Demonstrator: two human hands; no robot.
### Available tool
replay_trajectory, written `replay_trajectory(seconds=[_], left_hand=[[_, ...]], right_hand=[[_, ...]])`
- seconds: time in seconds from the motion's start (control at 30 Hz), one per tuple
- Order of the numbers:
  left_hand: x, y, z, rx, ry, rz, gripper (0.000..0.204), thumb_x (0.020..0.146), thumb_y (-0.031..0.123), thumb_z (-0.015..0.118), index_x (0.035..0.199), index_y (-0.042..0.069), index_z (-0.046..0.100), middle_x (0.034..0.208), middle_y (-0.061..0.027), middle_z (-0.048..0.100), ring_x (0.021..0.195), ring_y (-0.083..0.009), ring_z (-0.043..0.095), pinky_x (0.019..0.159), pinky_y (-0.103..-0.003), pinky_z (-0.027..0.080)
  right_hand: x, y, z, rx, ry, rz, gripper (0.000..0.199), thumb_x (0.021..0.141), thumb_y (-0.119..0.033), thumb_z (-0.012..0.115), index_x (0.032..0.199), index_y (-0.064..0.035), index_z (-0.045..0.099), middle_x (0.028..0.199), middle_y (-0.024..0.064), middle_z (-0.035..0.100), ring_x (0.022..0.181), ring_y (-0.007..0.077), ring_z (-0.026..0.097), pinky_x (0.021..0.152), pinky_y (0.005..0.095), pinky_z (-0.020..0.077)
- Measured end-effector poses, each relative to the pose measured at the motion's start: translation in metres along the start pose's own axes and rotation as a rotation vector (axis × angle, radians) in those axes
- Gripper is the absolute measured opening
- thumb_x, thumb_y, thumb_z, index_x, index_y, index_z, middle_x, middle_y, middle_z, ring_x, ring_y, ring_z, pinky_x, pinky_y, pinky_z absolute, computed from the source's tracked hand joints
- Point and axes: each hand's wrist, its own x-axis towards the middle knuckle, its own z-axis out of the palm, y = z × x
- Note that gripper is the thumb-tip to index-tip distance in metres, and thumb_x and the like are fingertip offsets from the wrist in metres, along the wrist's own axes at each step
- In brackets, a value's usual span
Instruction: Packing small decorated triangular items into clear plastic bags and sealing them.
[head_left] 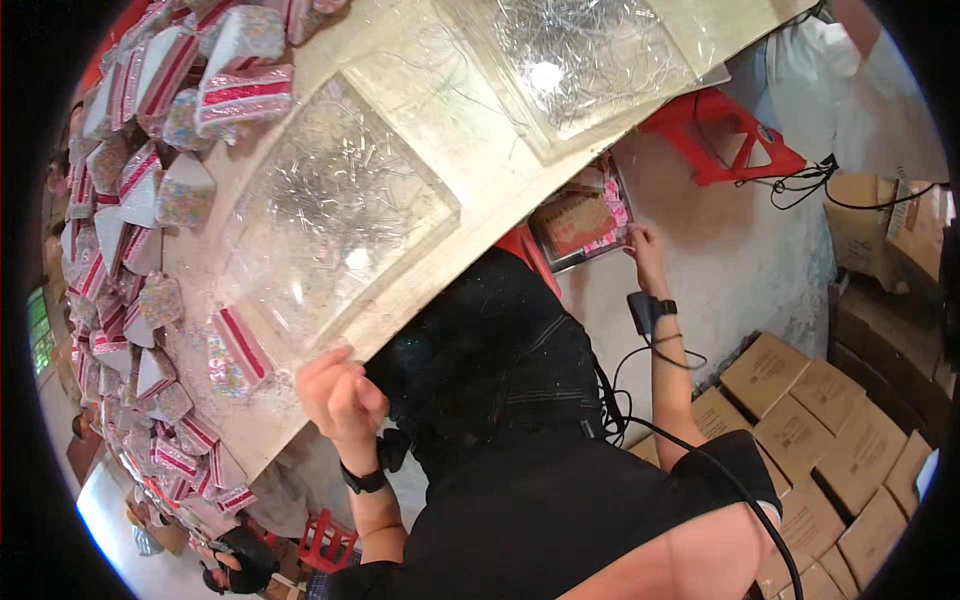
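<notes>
My left hand [342, 395] is curled closed at the near edge of the table. Whatever its fingers may hold is hidden. Just beyond it lies a single cake-slice-shaped piece [240, 352], white with a red-pink band and coloured sprinkles. Off to the right, below table height, the fingers of my right hand [645, 250] close on the rim of a clear-sided tray [570, 262]. Inside it are a reddish-brown card [575, 222] and bright pink bits [614, 208]. On the table, a shallow clear tray [420, 215] holds a heap of thin metal pins [335, 185].
Many similar slice pieces [160, 200] are piled along the table's left side. A second clear tray [560, 135] of metal pins stands farther back. A red plastic stool [725, 140] is right of the table. Cardboard boxes [810, 420] are stacked at lower right. A cable [715, 465] crosses my right arm.
</notes>
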Motion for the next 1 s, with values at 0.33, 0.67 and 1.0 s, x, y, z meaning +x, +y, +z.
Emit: replay_trajectory(seconds=[0.33, 0.67, 1.0], left_hand=[[0.011, -0.004, 0.012, 0.368, -0.05, -0.084, 0.006, 0.086, 0.002, 0.054, 0.092, 0.002, 0.052, 0.082, -0.013, 0.056, 0.073, -0.0305, 0.056, 0.07, -0.042, 0.047], [0.0, 0.01, 0.007, 0.566, 0.044, -0.051, 0.01, 0.081, 0.0, 0.05, 0.091, 0.002, 0.052, 0.082, -0.0113, 0.051, 0.071, -0.0278, 0.056, 0.065, -0.04, 0.046], [-0.003, 0.011, 0.011, 0.532, -0.077, -0.122, 0.01, 0.085, 0.006, 0.053, 0.095, 0.006, 0.049, 0.082, -0.0095, 0.05, 0.069, -0.0255, 0.05, 0.061, -0.038, 0.041]], right_hand=[[0.129, 0.147, 0.031, -0.445, -0.163, 0.065, 0.022, 0.088, -0.023, 0.062, 0.081, -0.0039, 0.067, 0.068, 0.0011, 0.06, 0.058, 0.0132, 0.058, 0.051, 0.0276, 0.0449], [0.103, 0.257, -0.036, -0.492, 0.236, -0.175, 0.073, 0.071, -0.045, 0.072, 0.13, -0.0071, 0.05, 0.105, 0.0093, 0.065, 0.09, 0.0314, 0.062, 0.085, 0.039, 0.0485], [0.148, 0.239, -0.073, 0.193, 0.205, 0.274, 0.08, 0.071, -0.049, 0.072, 0.134, -0.0087, 0.044, 0.111, 0.0095, 0.062, 0.095, 0.0319, 0.061, 0.087, 0.0409, 0.0479]])
